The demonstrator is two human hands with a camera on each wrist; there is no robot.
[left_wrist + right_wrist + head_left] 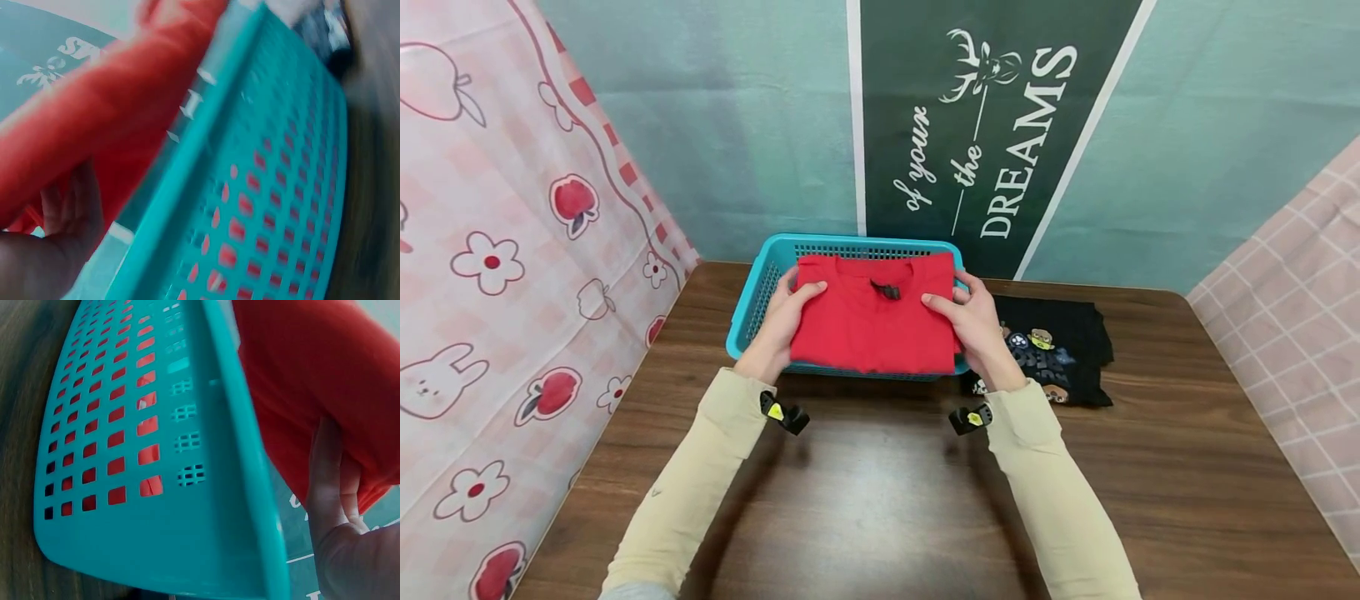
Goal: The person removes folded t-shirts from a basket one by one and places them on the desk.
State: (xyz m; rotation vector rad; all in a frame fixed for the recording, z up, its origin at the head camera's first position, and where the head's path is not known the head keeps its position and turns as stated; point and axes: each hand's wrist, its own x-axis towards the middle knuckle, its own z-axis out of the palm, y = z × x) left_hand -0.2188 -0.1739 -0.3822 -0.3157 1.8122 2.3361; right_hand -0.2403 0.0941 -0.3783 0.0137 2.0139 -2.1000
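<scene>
A folded red T-shirt (872, 329), its neckline at the far side and a small black label (886, 290) at the collar, is held level over a turquoise plastic basket (747, 312). My left hand (782, 317) grips its left edge, thumb on top and fingers underneath. On the opposite edge my right hand (976, 321) grips it the same way. Both wrist views show the fingers curled under the red cloth, just above the basket's rim (247, 444). Red shows through the holes of the basket's side (262, 206). The shirt hides most of the basket's inside.
A folded black T-shirt (1075, 333) with a cartoon print lies on the brown wooden table (880, 500), right of the basket and partly behind my right forearm. A green printed cloth (737, 125) hangs at the back. A pink patterned curtain (512, 275) hangs on the left.
</scene>
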